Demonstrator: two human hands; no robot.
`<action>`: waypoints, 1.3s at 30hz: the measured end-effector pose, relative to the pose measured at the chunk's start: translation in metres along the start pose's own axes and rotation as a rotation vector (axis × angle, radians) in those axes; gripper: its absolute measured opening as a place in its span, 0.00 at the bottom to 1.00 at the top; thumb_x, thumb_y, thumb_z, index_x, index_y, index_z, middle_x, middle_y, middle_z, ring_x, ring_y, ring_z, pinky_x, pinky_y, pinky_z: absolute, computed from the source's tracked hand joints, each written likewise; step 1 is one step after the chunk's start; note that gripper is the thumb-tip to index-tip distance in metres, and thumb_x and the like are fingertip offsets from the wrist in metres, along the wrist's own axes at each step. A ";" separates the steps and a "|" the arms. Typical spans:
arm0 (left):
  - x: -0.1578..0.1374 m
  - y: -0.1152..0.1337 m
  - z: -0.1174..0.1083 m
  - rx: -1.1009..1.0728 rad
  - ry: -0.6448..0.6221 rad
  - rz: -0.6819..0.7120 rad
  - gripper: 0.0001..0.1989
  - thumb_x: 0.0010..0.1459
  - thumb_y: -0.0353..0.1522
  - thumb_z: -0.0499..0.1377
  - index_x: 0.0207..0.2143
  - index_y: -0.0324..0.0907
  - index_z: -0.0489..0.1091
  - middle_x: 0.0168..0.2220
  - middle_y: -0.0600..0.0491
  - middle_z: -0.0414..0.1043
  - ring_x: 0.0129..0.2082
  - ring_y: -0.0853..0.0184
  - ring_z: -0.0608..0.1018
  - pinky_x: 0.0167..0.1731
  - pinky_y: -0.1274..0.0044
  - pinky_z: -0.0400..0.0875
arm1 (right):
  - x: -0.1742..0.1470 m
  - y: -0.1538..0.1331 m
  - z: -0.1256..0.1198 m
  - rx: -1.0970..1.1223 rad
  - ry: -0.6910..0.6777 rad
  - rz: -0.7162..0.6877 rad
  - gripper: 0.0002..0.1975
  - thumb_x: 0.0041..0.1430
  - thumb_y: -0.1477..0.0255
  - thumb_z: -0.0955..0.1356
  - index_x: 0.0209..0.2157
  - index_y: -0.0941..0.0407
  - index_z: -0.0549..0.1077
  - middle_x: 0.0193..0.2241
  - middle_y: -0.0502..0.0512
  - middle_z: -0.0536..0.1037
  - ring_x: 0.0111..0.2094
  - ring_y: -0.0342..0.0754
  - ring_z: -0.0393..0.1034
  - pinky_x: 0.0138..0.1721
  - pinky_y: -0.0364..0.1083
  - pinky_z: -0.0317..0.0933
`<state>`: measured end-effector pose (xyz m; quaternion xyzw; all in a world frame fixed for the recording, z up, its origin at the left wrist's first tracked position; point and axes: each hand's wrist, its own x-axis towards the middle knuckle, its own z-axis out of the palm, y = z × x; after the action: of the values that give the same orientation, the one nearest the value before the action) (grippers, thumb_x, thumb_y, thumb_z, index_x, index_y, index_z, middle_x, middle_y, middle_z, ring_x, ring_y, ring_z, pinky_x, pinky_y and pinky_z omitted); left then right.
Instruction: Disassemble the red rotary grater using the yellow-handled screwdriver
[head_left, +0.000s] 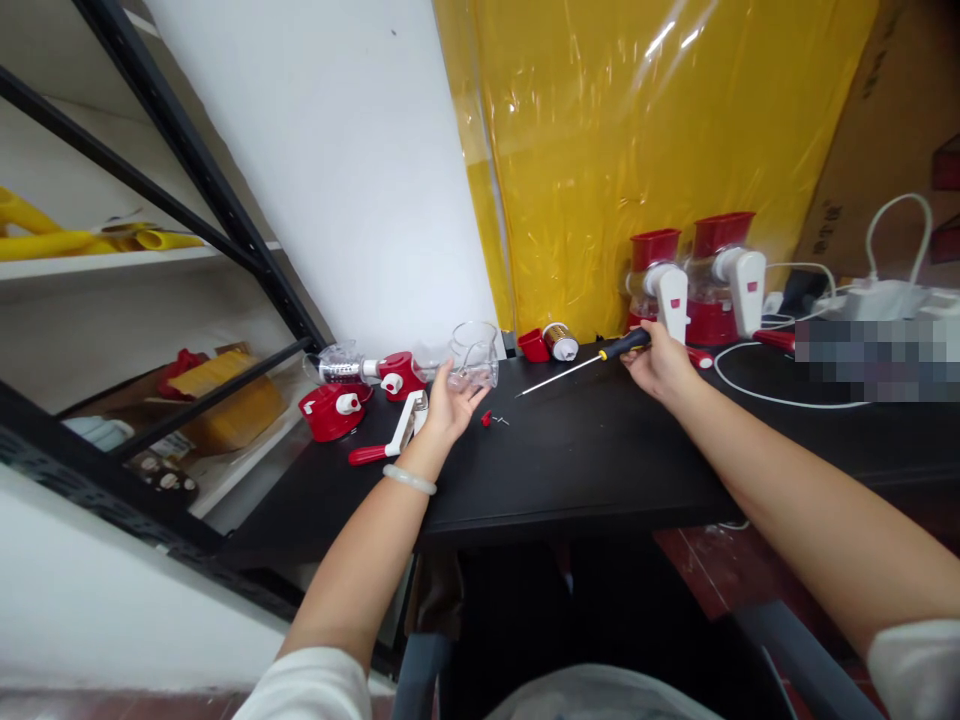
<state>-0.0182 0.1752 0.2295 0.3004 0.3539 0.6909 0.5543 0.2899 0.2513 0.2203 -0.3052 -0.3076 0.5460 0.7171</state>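
Black tabletop (600, 460) | right hand (660, 365) closed on screwdriver (592, 360), picking it up | left hand (450, 405) open, touching clear cup (474, 356) | next: firm hold on cup.

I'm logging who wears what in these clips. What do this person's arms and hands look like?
Both forearms are bare. White short sleeves show at the upper arms. The left hand has a pale, whitish bangle at its wrist. The right hand is gloveless; no rings or watch show.
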 end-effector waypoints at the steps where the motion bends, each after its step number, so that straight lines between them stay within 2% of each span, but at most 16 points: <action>1: -0.001 0.002 0.001 -0.067 0.013 -0.028 0.17 0.54 0.42 0.61 0.43 0.44 0.66 0.37 0.50 0.74 0.39 0.64 0.79 0.42 0.69 0.75 | 0.000 -0.002 0.001 0.049 -0.002 -0.002 0.10 0.62 0.72 0.64 0.26 0.55 0.62 0.20 0.44 0.66 0.17 0.37 0.59 0.15 0.35 0.56; 4: -0.003 0.007 0.003 -0.142 0.072 -0.072 0.17 0.57 0.44 0.58 0.42 0.42 0.67 0.37 0.48 0.74 0.34 0.68 0.78 0.32 0.79 0.74 | -0.002 -0.003 0.004 0.174 -0.015 -0.029 0.10 0.62 0.72 0.64 0.25 0.55 0.64 0.21 0.46 0.68 0.19 0.38 0.61 0.16 0.36 0.57; 6: -0.003 0.008 0.005 -0.141 0.098 -0.057 0.16 0.58 0.44 0.58 0.40 0.41 0.67 0.34 0.49 0.74 0.31 0.69 0.77 0.28 0.81 0.72 | -0.005 -0.001 0.006 0.189 -0.033 -0.089 0.11 0.62 0.73 0.65 0.25 0.55 0.64 0.20 0.45 0.67 0.20 0.39 0.62 0.18 0.36 0.58; 8: -0.004 0.008 0.007 -0.139 0.103 -0.005 0.14 0.58 0.42 0.60 0.40 0.42 0.67 0.33 0.51 0.74 0.32 0.70 0.78 0.30 0.81 0.73 | -0.006 0.002 0.006 0.180 -0.058 -0.160 0.11 0.61 0.72 0.66 0.25 0.55 0.65 0.21 0.45 0.67 0.22 0.39 0.63 0.19 0.37 0.59; 11: -0.004 0.007 0.008 -0.125 0.093 0.037 0.09 0.57 0.36 0.63 0.38 0.43 0.68 0.32 0.53 0.75 0.35 0.70 0.79 0.41 0.78 0.75 | -0.007 0.004 0.007 0.163 -0.059 -0.222 0.11 0.60 0.69 0.69 0.26 0.55 0.65 0.23 0.46 0.69 0.23 0.39 0.64 0.22 0.37 0.61; 16: -0.003 0.005 0.008 -0.053 0.078 0.032 0.10 0.54 0.37 0.65 0.36 0.45 0.68 0.33 0.53 0.76 0.38 0.69 0.80 0.47 0.75 0.75 | -0.006 0.004 0.009 0.156 -0.018 -0.251 0.13 0.60 0.65 0.69 0.26 0.54 0.64 0.21 0.44 0.66 0.21 0.39 0.63 0.24 0.39 0.62; 25: -0.003 -0.003 0.008 -0.024 0.038 0.026 0.11 0.53 0.36 0.65 0.37 0.43 0.69 0.34 0.53 0.77 0.40 0.68 0.80 0.50 0.72 0.73 | -0.009 0.000 0.011 0.212 -0.032 -0.220 0.11 0.62 0.70 0.67 0.26 0.55 0.65 0.24 0.47 0.68 0.24 0.40 0.65 0.23 0.38 0.62; 39: -0.004 -0.003 0.008 0.006 0.029 -0.016 0.15 0.54 0.40 0.64 0.40 0.42 0.69 0.35 0.51 0.76 0.38 0.68 0.80 0.48 0.74 0.74 | -0.011 -0.002 0.012 0.195 -0.025 -0.210 0.11 0.62 0.70 0.67 0.26 0.55 0.64 0.24 0.46 0.68 0.23 0.39 0.65 0.23 0.39 0.63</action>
<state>-0.0091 0.1732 0.2316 0.2889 0.3664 0.6897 0.5537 0.2796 0.2415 0.2279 -0.1934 -0.2922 0.4991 0.7926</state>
